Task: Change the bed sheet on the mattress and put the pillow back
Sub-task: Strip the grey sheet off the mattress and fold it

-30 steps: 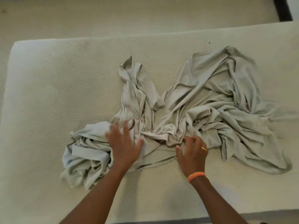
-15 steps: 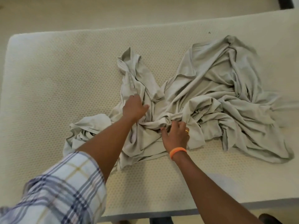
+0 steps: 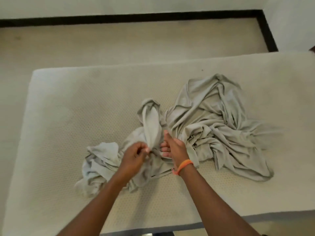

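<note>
Left grip: left hand (image 3: 134,156), fingers curled, pinching a raised fold of the crumpled pale grey-green bed sheet (image 3: 204,126) between thumb and fingertips; likely hunting for a hem or corner to open the bundle.
Right grip: right hand (image 3: 175,147), fingers curved into the cloth just right of that fold, thumb up; seems to be catching the neighbouring layer, though whether truly clamped or only hooked cannot be told.
Wrist: orange band (image 3: 185,166) on the right wrist, clear of the fabric.
Sheet position: heaped in the middle of the bare cream dimpled foam mattress (image 3: 68,116), larger mass spread to the right, smaller wad to the near left, upright fold between the hands.
Why so held: both hands close together on one ridge, probably to part the layers and find an edge before spreading.
Mattress: uncovered on every visible side, near edge toward the person.
Surroundings: beige floor (image 3: 119,45) beyond the far edge, dark strip (image 3: 129,17) along the wall.
Pillow: not in view.
Progress: judged early; sheet not yet spread or tucked.
</note>
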The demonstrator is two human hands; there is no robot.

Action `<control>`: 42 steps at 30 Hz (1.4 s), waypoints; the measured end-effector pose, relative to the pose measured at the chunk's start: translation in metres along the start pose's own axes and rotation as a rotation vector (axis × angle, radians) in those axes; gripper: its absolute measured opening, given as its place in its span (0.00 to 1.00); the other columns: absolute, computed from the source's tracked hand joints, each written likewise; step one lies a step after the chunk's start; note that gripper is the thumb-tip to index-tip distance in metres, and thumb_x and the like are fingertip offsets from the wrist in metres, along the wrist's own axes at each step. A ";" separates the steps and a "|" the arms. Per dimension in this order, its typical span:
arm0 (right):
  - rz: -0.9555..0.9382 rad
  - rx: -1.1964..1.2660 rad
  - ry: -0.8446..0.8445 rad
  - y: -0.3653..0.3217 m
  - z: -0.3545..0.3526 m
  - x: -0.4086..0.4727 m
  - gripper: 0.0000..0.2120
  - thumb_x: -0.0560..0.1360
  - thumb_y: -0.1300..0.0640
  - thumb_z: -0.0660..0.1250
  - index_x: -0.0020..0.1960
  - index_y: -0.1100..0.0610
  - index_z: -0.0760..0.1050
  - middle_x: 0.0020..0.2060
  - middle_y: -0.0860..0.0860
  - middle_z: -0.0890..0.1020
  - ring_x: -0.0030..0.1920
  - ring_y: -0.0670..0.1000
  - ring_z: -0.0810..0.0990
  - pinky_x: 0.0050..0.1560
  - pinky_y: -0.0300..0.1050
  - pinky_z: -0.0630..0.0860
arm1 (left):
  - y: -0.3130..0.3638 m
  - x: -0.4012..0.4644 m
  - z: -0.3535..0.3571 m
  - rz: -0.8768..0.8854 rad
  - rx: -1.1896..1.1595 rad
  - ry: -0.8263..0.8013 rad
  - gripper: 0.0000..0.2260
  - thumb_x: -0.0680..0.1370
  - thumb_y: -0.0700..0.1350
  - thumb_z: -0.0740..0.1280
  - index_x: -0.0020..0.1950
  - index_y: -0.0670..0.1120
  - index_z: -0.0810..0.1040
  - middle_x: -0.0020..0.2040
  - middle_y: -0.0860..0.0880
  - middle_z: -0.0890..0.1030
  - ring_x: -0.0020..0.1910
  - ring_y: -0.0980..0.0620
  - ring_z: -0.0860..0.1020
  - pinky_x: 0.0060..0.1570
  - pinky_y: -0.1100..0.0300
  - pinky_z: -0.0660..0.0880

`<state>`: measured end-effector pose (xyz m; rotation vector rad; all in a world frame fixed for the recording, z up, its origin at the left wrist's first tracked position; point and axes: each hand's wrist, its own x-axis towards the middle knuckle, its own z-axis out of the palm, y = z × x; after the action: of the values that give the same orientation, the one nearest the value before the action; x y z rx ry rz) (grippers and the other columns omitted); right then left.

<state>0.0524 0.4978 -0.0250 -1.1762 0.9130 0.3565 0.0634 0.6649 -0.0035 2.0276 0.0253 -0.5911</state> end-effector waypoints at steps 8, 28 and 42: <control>0.003 -0.178 0.138 -0.041 0.050 -0.100 0.04 0.75 0.58 0.69 0.42 0.56 0.79 0.45 0.61 0.84 0.51 0.63 0.82 0.56 0.58 0.79 | 0.076 -0.126 -0.054 0.047 -0.185 -0.141 0.03 0.77 0.43 0.71 0.49 0.49 0.84 0.43 0.48 0.83 0.41 0.58 0.78 0.45 0.61 0.75; -0.645 -0.288 -0.112 -0.121 0.085 -0.376 0.23 0.72 0.33 0.65 0.53 0.51 0.71 0.42 0.52 0.81 0.42 0.52 0.80 0.43 0.52 0.78 | 0.236 -0.226 -0.193 0.252 -0.179 0.005 0.11 0.82 0.46 0.63 0.47 0.41 0.81 0.37 0.45 0.79 0.36 0.48 0.75 0.37 0.57 0.71; -1.173 -0.769 0.537 -0.154 0.025 -0.424 0.04 0.74 0.62 0.64 0.47 0.57 0.77 0.34 0.52 0.80 0.35 0.54 0.78 0.38 0.45 0.76 | 0.331 -0.257 -0.160 0.353 -0.536 -0.071 0.09 0.79 0.39 0.68 0.55 0.34 0.78 0.46 0.38 0.83 0.41 0.49 0.83 0.42 0.59 0.82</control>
<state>-0.0905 0.5500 0.4000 -2.3596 0.3615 -0.6592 -0.0141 0.6843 0.4373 1.4453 -0.1942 -0.3786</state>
